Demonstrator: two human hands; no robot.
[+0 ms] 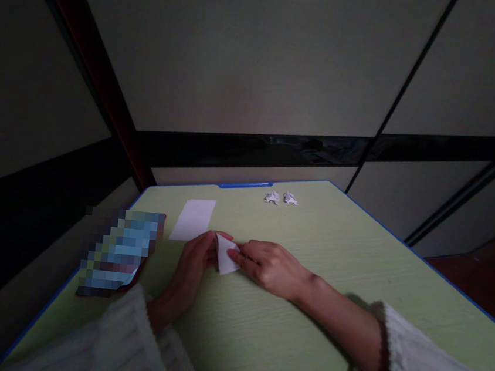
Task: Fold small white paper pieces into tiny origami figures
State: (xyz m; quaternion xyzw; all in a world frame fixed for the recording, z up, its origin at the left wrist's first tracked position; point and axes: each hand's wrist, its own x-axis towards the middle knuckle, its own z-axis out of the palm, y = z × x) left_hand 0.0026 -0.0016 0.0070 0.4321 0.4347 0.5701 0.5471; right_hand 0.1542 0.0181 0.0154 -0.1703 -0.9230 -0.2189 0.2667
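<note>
Nearest: two pale knitted sleeves, the left sleeve [99, 335] at near left, the right sleeve [427, 369] at near right, both over the green bench [301, 344].

Beyond them, mid-bench, the folded paper [226, 260], white, tilted up between the hands. Right hand [272, 268] comes in from the right and pinches its right side, thumb on the near face. Left hand [195, 262] curls about its left side, fingers partly behind; whether these pinch or only back the sheet, cannot tell.

Far left of the hands, a loose sheet [194, 220] lies flat, its near edge close by the left hand. Left of that, a flat object [120, 255], blurred out, details unreadable. Far side, right of centre: two small paper figures [272, 197], just beside each other.

Risks, as judged: paper is thin and held off the bench, so a crease pressed in mid-air may run crooked. Uneven pull between the hands could skew the edges or tear a corner. Too hard a thumb may leave a stray dent. A left elbow swung wide might nudge the blurred object; left knuckles could shift the loose sheet. Dim light makes edges harder to match.
</note>
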